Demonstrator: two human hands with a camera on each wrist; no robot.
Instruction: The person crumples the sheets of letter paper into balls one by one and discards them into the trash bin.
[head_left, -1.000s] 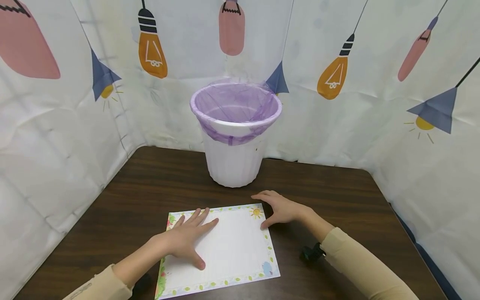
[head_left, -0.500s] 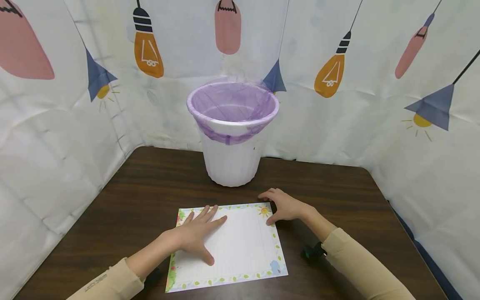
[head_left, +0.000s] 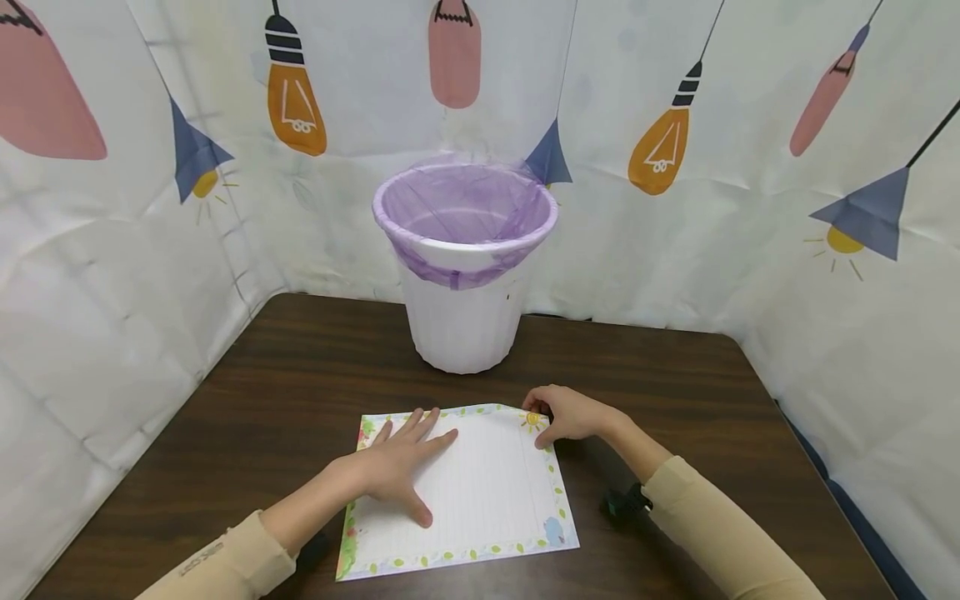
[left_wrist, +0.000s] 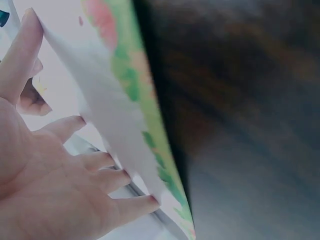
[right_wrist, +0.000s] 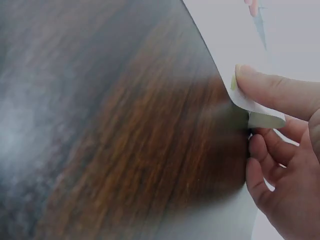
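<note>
A sheet of lined writing paper with a border of leaves and a small sun lies on the dark wooden table. My left hand rests on its left part, fingers spread and straight. At the far right corner, my right hand pinches the sheet. In the right wrist view the thumb lies on top of the paper, and curled fingers sit behind the corner, which bends upward. The left wrist view shows the fingertips touching the paper near its leafy edge.
A white wastebasket with a purple liner stands behind the paper, toward the table's back edge. The brown table is enclosed by a white curtain printed with lamps. Beige sleeves cover both forearms, and a black wrist device sits at the right cuff.
The paper and left hand have shifted right and slightly away. The right hand's fingers have curled around the far right corner, and that corner has bent up.
</note>
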